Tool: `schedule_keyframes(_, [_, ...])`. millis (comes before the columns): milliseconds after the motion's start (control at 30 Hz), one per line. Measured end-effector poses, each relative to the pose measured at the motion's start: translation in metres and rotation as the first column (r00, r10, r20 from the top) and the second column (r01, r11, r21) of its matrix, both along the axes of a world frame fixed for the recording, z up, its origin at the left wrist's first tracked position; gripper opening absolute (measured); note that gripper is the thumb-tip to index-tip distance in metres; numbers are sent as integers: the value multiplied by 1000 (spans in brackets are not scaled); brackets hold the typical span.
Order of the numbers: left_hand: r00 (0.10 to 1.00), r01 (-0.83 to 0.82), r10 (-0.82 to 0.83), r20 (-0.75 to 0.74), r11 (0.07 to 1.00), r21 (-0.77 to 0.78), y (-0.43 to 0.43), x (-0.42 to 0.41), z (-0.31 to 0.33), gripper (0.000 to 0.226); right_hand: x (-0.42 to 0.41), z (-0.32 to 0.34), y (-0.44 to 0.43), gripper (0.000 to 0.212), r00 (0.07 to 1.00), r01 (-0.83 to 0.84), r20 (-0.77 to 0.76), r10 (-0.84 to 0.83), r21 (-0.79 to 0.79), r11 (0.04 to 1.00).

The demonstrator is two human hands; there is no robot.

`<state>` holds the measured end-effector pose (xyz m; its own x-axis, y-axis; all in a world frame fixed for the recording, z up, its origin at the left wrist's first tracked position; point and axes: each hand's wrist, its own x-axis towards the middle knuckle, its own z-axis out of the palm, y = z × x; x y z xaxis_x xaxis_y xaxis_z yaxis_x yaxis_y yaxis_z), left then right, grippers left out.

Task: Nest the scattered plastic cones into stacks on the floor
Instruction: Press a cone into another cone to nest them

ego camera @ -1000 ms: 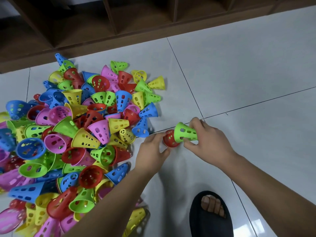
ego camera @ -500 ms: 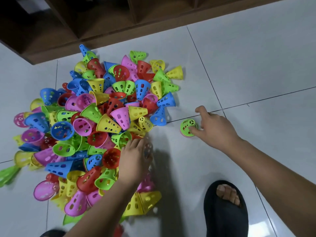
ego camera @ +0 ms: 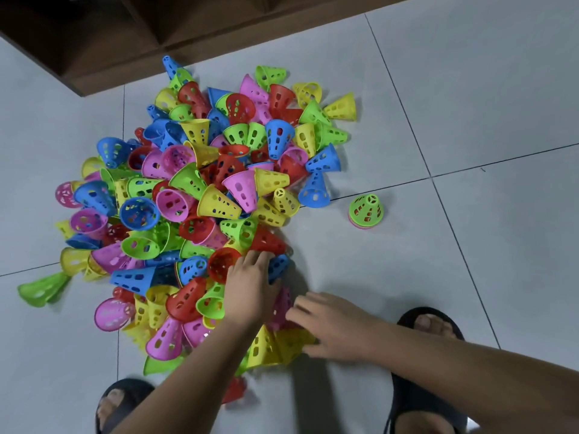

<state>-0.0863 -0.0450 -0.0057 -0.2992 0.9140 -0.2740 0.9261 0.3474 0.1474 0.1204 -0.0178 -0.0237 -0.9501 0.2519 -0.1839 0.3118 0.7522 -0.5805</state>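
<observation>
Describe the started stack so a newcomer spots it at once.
Find the big multicoloured pile of cones on the tiled floor. Right of it, just below the grout line, stands the started stack. It alone stands clear of the pile: upright, green on top, pink rim beneath.

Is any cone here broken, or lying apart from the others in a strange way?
No cone looks broken. One green cone lies on its side, sticking out from the left edge of the pile. The small green-topped stack stands upright alone to the right, which fits the task.
</observation>
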Motion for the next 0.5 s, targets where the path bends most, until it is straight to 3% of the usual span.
schedule_keyframes(200, [999,12,-14,-38,998,-59,4,1,-6,59,-8,-5,-16,58,997,-10,80,7,33,999])
schedule_keyframes(367, [1000,-6,7,7,998,-59,4,-3,-9,57,-7,-7,-23,49,981,45,193,-23,-110,993])
schedule_keyframes(500, [993,-57,59,104,998,-20,4,-3,-8,56,-4,-13,-27,41,984,66,176,-35,-173,983])
